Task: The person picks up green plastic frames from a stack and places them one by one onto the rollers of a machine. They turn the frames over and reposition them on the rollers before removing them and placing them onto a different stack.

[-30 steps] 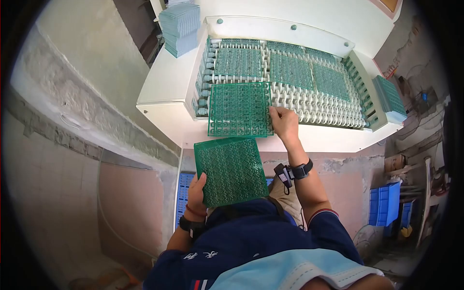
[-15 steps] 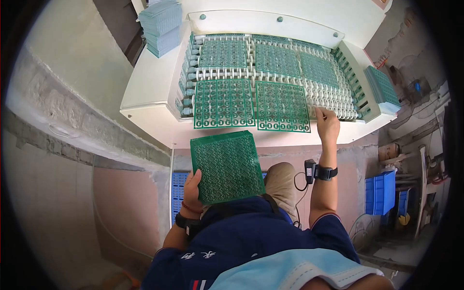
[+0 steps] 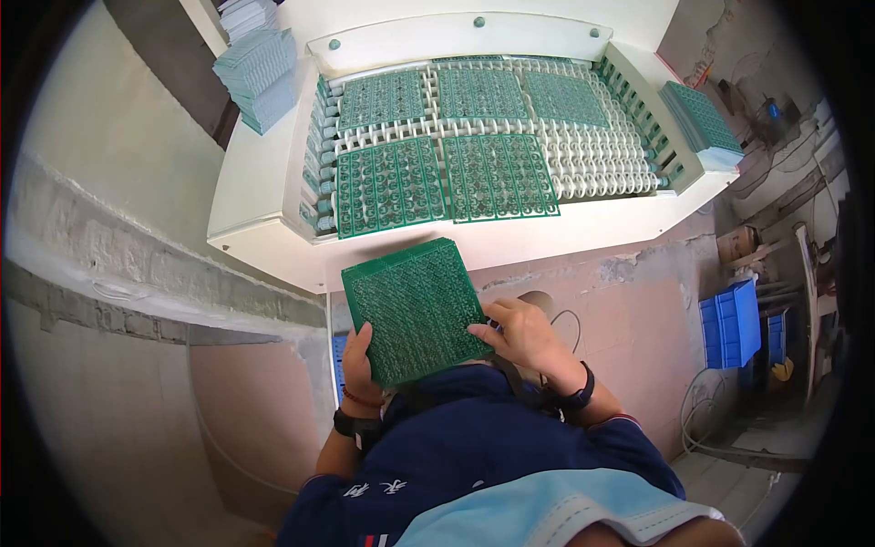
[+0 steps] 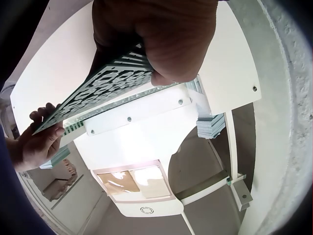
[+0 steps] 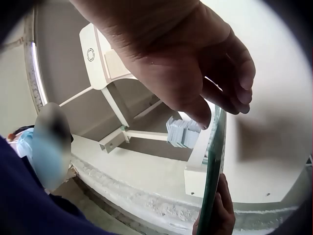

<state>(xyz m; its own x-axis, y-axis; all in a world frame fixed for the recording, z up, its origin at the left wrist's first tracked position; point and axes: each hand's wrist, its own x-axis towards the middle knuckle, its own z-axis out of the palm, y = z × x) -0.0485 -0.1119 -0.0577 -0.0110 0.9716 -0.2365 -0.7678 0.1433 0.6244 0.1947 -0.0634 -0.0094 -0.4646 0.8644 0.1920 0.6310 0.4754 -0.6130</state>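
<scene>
The left hand [image 3: 357, 365] grips the left edge of a stack of green circuit panels [image 3: 415, 310], thumb on top, in front of the body. At the stack's right edge is the right hand [image 3: 524, 335], its thumb over the top panel and fingers bent at the side. In the right wrist view the right hand [image 5: 181, 63] has thumb and fingers about the edge of the stack [image 5: 212, 171]. Two green panels [image 3: 390, 187] [image 3: 501, 178] lie side by side on the front white rollers [image 3: 602, 162] of the machine.
Farther back on the rollers lie several more panels [image 3: 481, 93]. Pale stacked panels [image 3: 258, 77] stand on the machine's left side, another stack [image 3: 700, 118] on its right. A blue crate [image 3: 729, 326] is at the right, and a concrete ledge [image 3: 164, 255] runs along the left.
A panel from the right hand now lies on the front rollers beside another. The right hand has come back from the rollers to the stack's right edge. The view has shifted.
</scene>
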